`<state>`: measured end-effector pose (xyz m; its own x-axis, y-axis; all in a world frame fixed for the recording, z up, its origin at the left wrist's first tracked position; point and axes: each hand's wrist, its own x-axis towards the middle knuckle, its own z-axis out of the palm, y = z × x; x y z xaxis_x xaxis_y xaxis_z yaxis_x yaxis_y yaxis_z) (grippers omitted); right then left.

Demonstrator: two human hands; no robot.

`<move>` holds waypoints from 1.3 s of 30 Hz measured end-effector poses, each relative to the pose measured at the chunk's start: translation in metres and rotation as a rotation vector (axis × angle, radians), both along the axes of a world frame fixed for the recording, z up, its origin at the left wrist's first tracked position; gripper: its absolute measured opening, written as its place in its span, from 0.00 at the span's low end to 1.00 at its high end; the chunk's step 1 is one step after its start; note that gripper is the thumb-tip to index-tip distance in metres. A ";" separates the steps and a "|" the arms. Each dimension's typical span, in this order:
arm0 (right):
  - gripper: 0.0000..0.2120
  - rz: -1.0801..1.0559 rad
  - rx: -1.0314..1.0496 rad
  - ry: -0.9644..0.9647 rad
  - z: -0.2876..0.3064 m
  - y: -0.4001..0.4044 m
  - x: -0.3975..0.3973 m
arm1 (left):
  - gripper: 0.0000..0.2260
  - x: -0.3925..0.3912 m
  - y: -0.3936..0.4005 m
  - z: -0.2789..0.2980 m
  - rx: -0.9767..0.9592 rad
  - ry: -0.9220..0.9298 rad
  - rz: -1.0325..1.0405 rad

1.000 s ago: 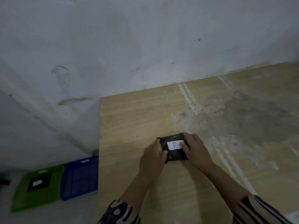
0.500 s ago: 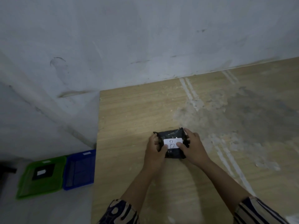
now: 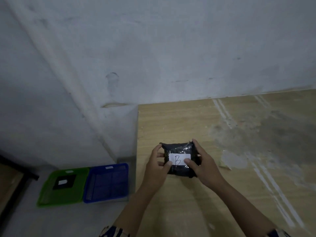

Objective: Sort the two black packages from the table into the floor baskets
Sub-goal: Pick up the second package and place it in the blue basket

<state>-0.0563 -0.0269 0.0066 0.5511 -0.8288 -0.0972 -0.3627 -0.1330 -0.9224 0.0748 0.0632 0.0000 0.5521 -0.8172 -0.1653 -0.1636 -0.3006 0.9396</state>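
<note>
A black package (image 3: pixel 179 149) with a white label marked "B" is held over the wooden table (image 3: pixel 222 194), tilted up toward me. My left hand (image 3: pixel 158 165) grips its left side and my right hand (image 3: pixel 202 166) grips its right side, thumbs on the label. On the floor to the left stand a green basket (image 3: pixel 51 197) and a blue basket (image 3: pixel 109 194), side by side. A second black package (image 3: pixel 64 182) with a white label lies in the green basket. The blue basket looks empty.
The table's left edge (image 3: pixel 137 134) runs close to the baskets, and a grey wall (image 3: pixel 153 48) stands behind the table. A dark frame (image 3: pixel 18 170) sits at the far left on the floor.
Both hands have lifted the package off the table and tilted its label toward me. The view has swung left, bringing the baskets further into frame.
</note>
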 end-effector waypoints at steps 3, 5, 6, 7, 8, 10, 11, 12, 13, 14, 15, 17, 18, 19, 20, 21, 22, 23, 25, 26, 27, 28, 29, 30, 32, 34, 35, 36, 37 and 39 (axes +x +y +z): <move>0.32 -0.005 0.013 -0.070 0.016 0.031 0.024 | 0.25 0.026 0.036 0.014 -0.033 -0.001 -0.040; 0.32 -0.008 0.018 -0.106 0.024 0.055 0.041 | 0.25 0.045 0.063 0.025 -0.035 -0.034 -0.061; 0.32 -0.006 0.015 -0.118 0.028 0.068 0.050 | 0.25 0.056 0.078 0.029 -0.035 -0.094 -0.067; 0.32 -0.002 0.012 -0.131 0.030 0.080 0.059 | 0.25 0.068 0.092 0.034 -0.027 -0.180 -0.073; 0.32 0.004 0.009 -0.144 0.032 0.091 0.069 | 0.25 0.081 0.105 0.038 -0.014 -0.279 -0.076; 0.32 0.015 0.002 -0.167 0.036 0.113 0.090 | 0.26 0.106 0.131 0.044 0.025 -0.474 -0.085; 0.32 0.020 0.000 -0.173 0.036 0.123 0.102 | 0.26 0.118 0.143 0.046 0.054 -0.548 -0.092; 0.32 0.028 0.001 -0.180 0.037 0.133 0.113 | 0.26 0.130 0.154 0.047 0.085 -0.608 -0.097; 0.32 0.032 -0.001 -0.181 0.038 0.141 0.124 | 0.26 0.141 0.164 0.048 0.112 -0.655 -0.100; 0.32 0.038 -0.007 -0.181 0.038 0.149 0.136 | 0.26 0.151 0.174 0.048 0.134 -0.685 -0.102; 0.32 0.047 -0.015 -0.182 0.038 0.156 0.147 | 0.26 0.162 0.183 0.048 0.153 -0.699 -0.100; 0.32 0.087 -0.030 -0.184 0.040 0.165 0.170 | 0.26 0.181 0.197 0.048 0.176 -0.701 -0.081; 0.32 0.108 -0.032 -0.183 0.040 0.169 0.181 | 0.26 0.190 0.202 0.049 0.183 -0.698 -0.068; 0.32 0.125 -0.032 -0.184 0.042 0.171 0.193 | 0.26 0.199 0.206 0.050 0.191 -0.693 -0.052; 0.32 0.143 -0.035 -0.186 0.043 0.173 0.205 | 0.26 0.208 0.210 0.050 0.198 -0.685 -0.036; 0.32 0.156 -0.036 -0.187 0.044 0.173 0.217 | 0.26 0.218 0.212 0.051 0.206 -0.679 -0.022; 0.32 0.170 -0.034 -0.189 0.044 0.173 0.230 | 0.26 0.228 0.214 0.051 0.213 -0.680 -0.009; 0.32 0.188 -0.031 -0.189 0.044 0.172 0.243 | 0.26 0.239 0.215 0.049 0.219 -0.685 0.004; 0.32 0.229 -0.034 -0.183 0.040 0.168 0.271 | 0.26 0.261 0.216 0.045 0.229 -0.683 0.031; 0.31 0.240 -0.031 -0.183 0.039 0.167 0.285 | 0.26 0.272 0.216 0.044 0.234 -0.673 0.046; 0.31 0.243 -0.021 -0.182 0.037 0.167 0.299 | 0.26 0.283 0.218 0.042 0.233 -0.660 0.059; 0.31 0.247 -0.008 -0.180 0.035 0.168 0.311 | 0.26 0.294 0.219 0.041 0.227 -0.649 0.068; 0.31 0.250 0.002 -0.179 0.034 0.169 0.323 | 0.26 0.305 0.220 0.040 0.219 -0.644 0.073; 0.31 0.253 0.007 -0.178 0.031 0.170 0.334 | 0.26 0.315 0.221 0.039 0.213 -0.641 0.077; 0.31 0.253 0.013 -0.168 0.027 0.172 0.356 | 0.26 0.336 0.223 0.036 0.220 -0.629 0.079; 0.31 0.244 0.019 -0.160 0.022 0.176 0.380 | 0.26 0.359 0.227 0.031 0.230 -0.625 0.064; 0.30 0.236 0.018 -0.157 0.020 0.178 0.393 | 0.26 0.372 0.229 0.028 0.234 -0.629 0.047; 0.30 0.227 0.018 -0.155 0.017 0.181 0.405 | 0.26 0.385 0.231 0.025 0.233 -0.633 0.027; 0.30 0.217 0.019 -0.154 0.013 0.184 0.417 | 0.26 0.400 0.233 0.021 0.229 -0.634 0.007; 0.30 0.186 0.032 -0.139 0.004 0.192 0.442 | 0.26 0.429 0.237 0.012 0.239 -0.626 -0.036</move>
